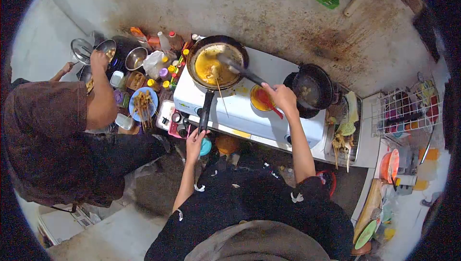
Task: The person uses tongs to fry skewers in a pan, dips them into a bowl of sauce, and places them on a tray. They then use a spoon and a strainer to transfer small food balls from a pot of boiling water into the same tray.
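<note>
My left hand (pixel 195 138) is wrapped round the handle of a dark frying pan (pixel 207 105) on the left side of the stove. A yellow egg layer (pixel 206 61) spreads over the pan, paler and bubbly at its far edge. My right hand (pixel 281 98) grips a dark spatula (pixel 249 75), its blade over the right part of the egg. A thin wooden skewer (pixel 221 93) sticks out over the pan's near rim, one end in the egg. Close to my right hand, an orange bowl (pixel 259 98) with yellowish-red contents and a red handle stands on the stove.
A black wok (pixel 312 88) sits on the stove's (pixel 230 112) right side. To the left, a co-worker (pixel 53 131) handles a metal pan near a blue plate (pixel 152 98) of skewers, bottles and tubs. More skewers (pixel 342 142) and a wire rack (pixel 408 112) are at right.
</note>
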`<state>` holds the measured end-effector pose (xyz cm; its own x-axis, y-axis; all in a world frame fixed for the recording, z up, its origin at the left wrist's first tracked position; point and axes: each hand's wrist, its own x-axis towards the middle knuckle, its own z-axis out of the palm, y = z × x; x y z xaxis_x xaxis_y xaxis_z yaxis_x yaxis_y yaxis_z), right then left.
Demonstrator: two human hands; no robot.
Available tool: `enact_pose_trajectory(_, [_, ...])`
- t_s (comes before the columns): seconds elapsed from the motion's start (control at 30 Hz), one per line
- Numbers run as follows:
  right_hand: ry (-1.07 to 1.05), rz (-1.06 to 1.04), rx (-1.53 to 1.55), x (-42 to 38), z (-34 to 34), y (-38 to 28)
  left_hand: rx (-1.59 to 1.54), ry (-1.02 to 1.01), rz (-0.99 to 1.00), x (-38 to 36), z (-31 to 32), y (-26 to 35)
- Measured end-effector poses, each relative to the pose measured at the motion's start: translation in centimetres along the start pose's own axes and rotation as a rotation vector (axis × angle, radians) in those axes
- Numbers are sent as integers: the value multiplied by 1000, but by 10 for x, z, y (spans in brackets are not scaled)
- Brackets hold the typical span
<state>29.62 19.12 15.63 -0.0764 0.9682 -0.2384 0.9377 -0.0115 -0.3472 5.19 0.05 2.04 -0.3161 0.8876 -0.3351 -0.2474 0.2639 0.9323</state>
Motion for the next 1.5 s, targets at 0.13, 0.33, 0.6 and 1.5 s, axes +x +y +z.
enact_pose_trajectory(0.13, [-9,-55,158,-3,1,1,-14,18,-31,0,1,1])
enact_pose_trajectory(0.33, [-19,-66,112,-2,-3,2,-15,42,-33,-1,2,2])
enact_pose_trajectory(0.6, [-21,-30,151,-2,0,2,21,27,-70,-1,1,3])
enact_pose_trajectory(1.5, [4,-35,152,-6,21,-2,-52,33,-38,-2,3,3])
